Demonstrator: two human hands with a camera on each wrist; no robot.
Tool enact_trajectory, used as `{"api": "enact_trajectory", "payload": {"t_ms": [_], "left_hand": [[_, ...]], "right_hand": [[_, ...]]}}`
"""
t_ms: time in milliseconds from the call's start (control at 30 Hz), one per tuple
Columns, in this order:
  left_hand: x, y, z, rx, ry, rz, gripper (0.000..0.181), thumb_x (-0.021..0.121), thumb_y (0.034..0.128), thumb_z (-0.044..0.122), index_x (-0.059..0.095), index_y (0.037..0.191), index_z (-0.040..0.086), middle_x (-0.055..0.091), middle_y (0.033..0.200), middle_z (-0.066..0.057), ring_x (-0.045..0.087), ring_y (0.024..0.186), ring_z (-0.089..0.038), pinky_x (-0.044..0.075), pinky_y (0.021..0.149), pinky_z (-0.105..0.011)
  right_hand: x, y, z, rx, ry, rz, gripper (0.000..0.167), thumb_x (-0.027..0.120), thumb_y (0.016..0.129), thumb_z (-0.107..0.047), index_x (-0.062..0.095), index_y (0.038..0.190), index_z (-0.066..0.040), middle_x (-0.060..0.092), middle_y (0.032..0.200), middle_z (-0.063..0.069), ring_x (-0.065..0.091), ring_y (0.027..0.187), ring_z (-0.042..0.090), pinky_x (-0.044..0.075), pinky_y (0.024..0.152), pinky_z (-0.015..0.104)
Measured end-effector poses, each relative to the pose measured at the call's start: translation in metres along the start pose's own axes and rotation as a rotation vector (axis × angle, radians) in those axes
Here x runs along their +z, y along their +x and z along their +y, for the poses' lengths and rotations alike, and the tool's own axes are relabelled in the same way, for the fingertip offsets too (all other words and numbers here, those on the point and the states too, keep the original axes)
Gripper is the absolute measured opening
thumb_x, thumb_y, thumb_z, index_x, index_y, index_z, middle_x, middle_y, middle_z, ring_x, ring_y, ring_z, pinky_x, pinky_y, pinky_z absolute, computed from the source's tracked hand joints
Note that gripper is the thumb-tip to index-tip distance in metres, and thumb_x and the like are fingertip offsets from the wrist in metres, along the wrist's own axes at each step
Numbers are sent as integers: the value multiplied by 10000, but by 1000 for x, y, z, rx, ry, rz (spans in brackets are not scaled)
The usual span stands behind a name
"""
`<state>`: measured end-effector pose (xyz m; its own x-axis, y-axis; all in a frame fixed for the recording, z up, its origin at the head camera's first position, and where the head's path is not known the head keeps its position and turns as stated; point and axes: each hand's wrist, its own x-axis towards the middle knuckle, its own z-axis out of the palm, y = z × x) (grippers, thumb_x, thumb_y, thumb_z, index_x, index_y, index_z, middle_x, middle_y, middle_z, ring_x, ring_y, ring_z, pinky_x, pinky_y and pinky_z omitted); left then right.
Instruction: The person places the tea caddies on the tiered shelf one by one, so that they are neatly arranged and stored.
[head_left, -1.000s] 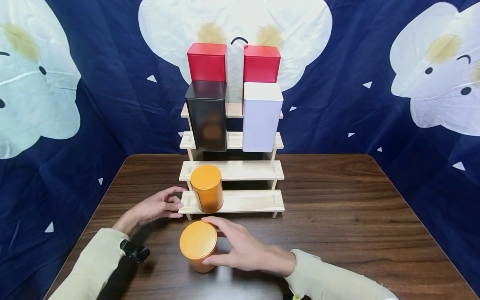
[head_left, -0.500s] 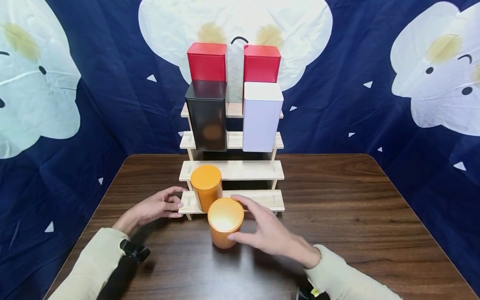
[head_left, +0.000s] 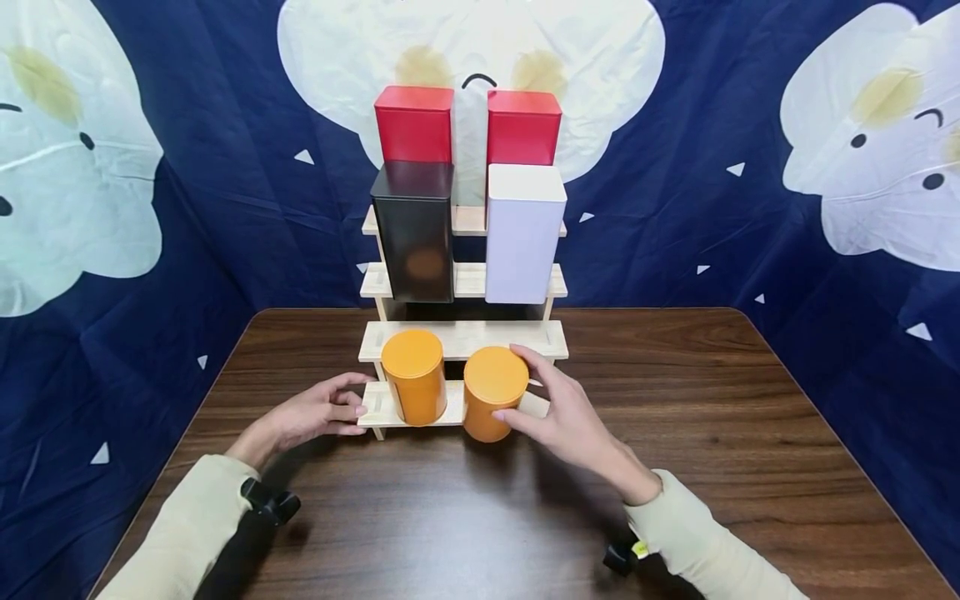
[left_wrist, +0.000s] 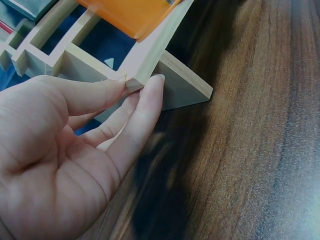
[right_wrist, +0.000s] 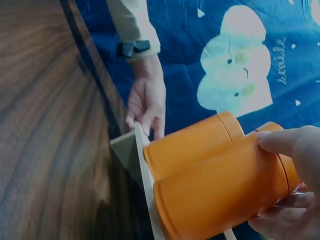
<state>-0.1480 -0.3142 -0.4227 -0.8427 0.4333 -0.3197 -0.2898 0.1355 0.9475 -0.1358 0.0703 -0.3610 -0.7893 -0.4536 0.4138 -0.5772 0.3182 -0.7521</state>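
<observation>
An orange lidded canister (head_left: 491, 404) is in my right hand (head_left: 570, 421), thumb on the near side and fingers round the far side. In the head view it overlaps the front edge of the lowest step. The right wrist view shows its base close to the board (right_wrist: 145, 180); I cannot tell whether they touch. A matching orange canister (head_left: 414, 379) stands upright on the lowest step, to its left. My left hand (head_left: 315, 410) pinches the left end of that step on the tiered wooden stand (head_left: 465, 340), thumb above and fingers below, as the left wrist view shows.
A black tin (head_left: 414, 233) and a white tin (head_left: 525, 237) stand on a higher step. Two red tins, left (head_left: 414, 125) and right (head_left: 522, 129), stand behind them. The stand rests on a brown wooden table (head_left: 675, 400) before a blue cloth backdrop (head_left: 645, 242).
My right hand has carried the orange canister from the table in front, up and to the right, to the right part of the lowest step. The left hand has stayed in place.
</observation>
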Motion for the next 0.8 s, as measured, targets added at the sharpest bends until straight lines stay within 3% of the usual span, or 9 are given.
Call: {"api": "enact_trajectory", "payload": {"t_ms": [267,800], "left_hand": [[-1,0,0,-5,3,2,620,546,936,-3,182,1437,-30,534,944,-77,614,911,-187,536,930,-467],[-2,1,0,-6,0,1,624,549,940,10,176,1439,-27,533,945,-70,617,907,-185,530,938,-474]], "right_hand": [[-4,10,12,52,9,75,770,804,774,-242,408,1411,-67,606,1258,71,609,1109,184,545,935,369],[-2,17,18,131,-74,63,798,786,791,-306,380,1441,-85,562,1319,59,623,1056,210,550,914,384]]}}
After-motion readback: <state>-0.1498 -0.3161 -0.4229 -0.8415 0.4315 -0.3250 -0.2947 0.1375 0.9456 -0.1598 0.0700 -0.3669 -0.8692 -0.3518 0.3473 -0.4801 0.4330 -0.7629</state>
